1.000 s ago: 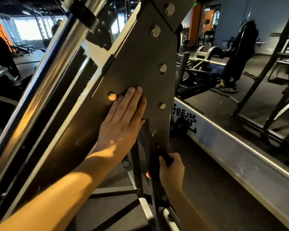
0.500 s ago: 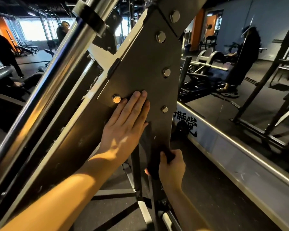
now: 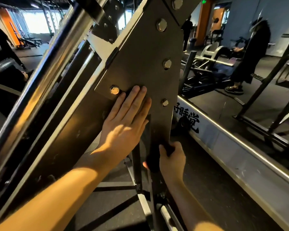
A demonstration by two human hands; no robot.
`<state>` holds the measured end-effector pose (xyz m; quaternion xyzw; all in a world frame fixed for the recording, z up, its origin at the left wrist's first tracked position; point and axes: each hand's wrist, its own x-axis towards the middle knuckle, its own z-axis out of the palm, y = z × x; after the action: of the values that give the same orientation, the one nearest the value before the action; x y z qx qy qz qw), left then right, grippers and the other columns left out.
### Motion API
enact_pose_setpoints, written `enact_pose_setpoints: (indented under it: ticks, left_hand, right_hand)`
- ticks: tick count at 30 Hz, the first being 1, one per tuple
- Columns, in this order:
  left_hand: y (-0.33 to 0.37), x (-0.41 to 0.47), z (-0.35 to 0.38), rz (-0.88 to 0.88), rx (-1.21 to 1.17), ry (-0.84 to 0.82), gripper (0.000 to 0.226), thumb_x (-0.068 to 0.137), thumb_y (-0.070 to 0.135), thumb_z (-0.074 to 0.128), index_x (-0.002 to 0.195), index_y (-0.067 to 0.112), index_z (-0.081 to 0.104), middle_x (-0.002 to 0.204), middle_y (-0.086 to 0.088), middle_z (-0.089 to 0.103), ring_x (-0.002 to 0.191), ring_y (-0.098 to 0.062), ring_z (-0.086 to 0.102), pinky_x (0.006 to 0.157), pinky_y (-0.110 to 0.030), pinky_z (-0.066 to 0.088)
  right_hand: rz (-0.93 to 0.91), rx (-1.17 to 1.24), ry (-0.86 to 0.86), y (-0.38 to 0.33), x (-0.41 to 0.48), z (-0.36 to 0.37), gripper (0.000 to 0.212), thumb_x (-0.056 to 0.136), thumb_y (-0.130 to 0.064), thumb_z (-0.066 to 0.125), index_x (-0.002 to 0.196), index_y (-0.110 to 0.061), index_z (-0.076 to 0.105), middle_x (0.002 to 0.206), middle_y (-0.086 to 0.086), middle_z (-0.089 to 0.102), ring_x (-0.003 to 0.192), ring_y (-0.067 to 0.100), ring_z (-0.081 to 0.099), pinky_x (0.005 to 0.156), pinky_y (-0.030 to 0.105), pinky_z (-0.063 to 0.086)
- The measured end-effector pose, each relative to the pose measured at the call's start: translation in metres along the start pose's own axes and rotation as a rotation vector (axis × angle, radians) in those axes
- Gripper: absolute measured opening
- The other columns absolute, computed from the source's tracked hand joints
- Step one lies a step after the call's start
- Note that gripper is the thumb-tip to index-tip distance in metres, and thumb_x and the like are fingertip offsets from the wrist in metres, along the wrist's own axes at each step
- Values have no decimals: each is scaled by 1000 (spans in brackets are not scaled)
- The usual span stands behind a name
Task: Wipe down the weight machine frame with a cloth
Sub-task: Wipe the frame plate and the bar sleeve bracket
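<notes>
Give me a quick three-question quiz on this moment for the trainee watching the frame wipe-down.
1. True or false: the left hand lies flat on the grey plate.
2. The right hand grips: A) a bolt B) a dark cloth C) the chrome bar.
3. Fill in: the left fingertips lie just right of a shiny ____.

Key: 1 true; 2 B; 3 bolt.
</notes>
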<state>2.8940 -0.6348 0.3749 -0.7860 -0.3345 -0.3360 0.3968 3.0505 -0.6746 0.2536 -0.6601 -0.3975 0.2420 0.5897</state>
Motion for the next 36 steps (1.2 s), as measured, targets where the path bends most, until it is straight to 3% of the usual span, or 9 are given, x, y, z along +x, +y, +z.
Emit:
enact_pose_setpoints:
  ticks: [5, 9, 14, 18, 21, 24, 28, 33, 36]
  left_hand:
    - [25, -40, 6, -115, -258, -6, 38, 98, 10, 59, 136, 8, 64, 146, -15, 56, 138, -30, 48, 117, -40, 35]
    - [36, -64, 16, -269, -386, -99, 34, 103, 20, 52, 133, 10, 64, 134, -12, 62, 120, -28, 61, 93, -41, 56]
    - [45, -70, 29, -404, -476, -278, 37, 102, 27, 58, 138, 16, 60, 138, -5, 62, 118, -24, 64, 93, -38, 57]
    - [52, -65, 32, -574, -666, -396, 49, 99, 22, 62, 147, 27, 51, 121, 4, 68, 90, -6, 69, 83, -18, 54]
    - [58, -62, 35, -678, -733, -402, 47, 102, 29, 60, 147, 28, 51, 114, 19, 54, 78, 8, 59, 71, -1, 43]
    - [64, -76, 45, -780, -747, -456, 48, 100, 39, 60, 144, 20, 55, 112, 11, 64, 82, -4, 68, 76, -16, 56]
    - [70, -103, 60, -771, -880, -466, 60, 96, 31, 70, 151, 23, 48, 143, 6, 57, 131, -9, 54, 108, -25, 44]
    - [70, -121, 81, -945, -1032, -541, 64, 97, 36, 68, 155, 32, 40, 158, 10, 42, 148, -11, 35, 123, -42, 32]
    - [70, -127, 92, -955, -1093, -509, 58, 96, 39, 68, 149, 29, 49, 152, 8, 50, 143, -11, 41, 121, -43, 35]
  right_hand:
    - [-471, 105, 48, -52, 12, 5, 15, 95, -15, 68, 108, -13, 61, 97, -15, 65, 91, -4, 66, 77, 12, 52]
    - [-290, -19, -45, 12, -3, 6, 17, 95, -20, 69, 103, -28, 57, 96, -18, 65, 93, 0, 67, 75, 20, 56]
    - [-173, -44, -14, 1, 4, 0, 13, 95, -22, 69, 106, -21, 61, 88, -10, 66, 78, 0, 66, 67, 25, 55]
    - [-371, -8, 21, -31, 22, 0, 25, 95, -36, 64, 114, -21, 57, 100, -8, 68, 88, 6, 69, 75, 25, 57]
    - [-258, -68, 0, 20, 12, 2, 17, 97, -32, 65, 110, -29, 55, 99, -12, 66, 89, 4, 67, 75, 28, 57]
    - [97, -138, -64, 98, -22, 11, 17, 97, -26, 66, 99, -38, 54, 98, -15, 64, 94, 5, 64, 83, 34, 56]
    - [417, -197, -8, 129, -43, 25, 14, 97, -22, 67, 109, -17, 63, 95, -4, 66, 99, 21, 68, 83, 32, 52]
    - [94, -8, 250, 59, -24, 36, 9, 98, -20, 66, 105, -21, 61, 92, -14, 63, 85, -11, 61, 67, 7, 47]
    - [146, -64, 245, 123, -14, 68, 16, 96, -26, 68, 110, -26, 60, 95, -13, 64, 87, -1, 62, 74, 14, 53]
